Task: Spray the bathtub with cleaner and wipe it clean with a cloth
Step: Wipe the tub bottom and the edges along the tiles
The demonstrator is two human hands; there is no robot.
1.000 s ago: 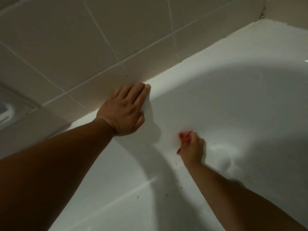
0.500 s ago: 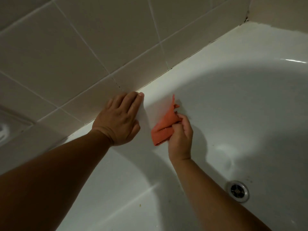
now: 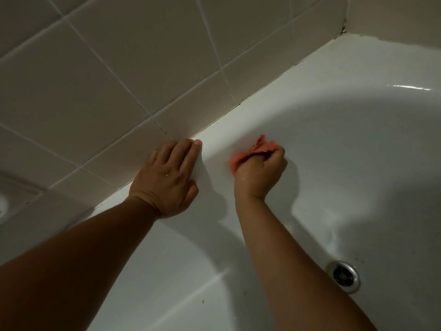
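Orange cloth is sitting bunched in the right hand, whose grip is clenching it against the inner wall of the white bathtub, just below the rim. The left hand is lying flat on the rim, grip released, beside the tiled wall.

Entry: legible text, labels, brands, numbers, signs. None can be read. Surfaces checked: white bathtub, across the right and lower frame, unmarked; orange cloth, centre of frame, plain; tiled wall, upper left, plain with grout lines only; metal drain, lower right, no readable stamp.
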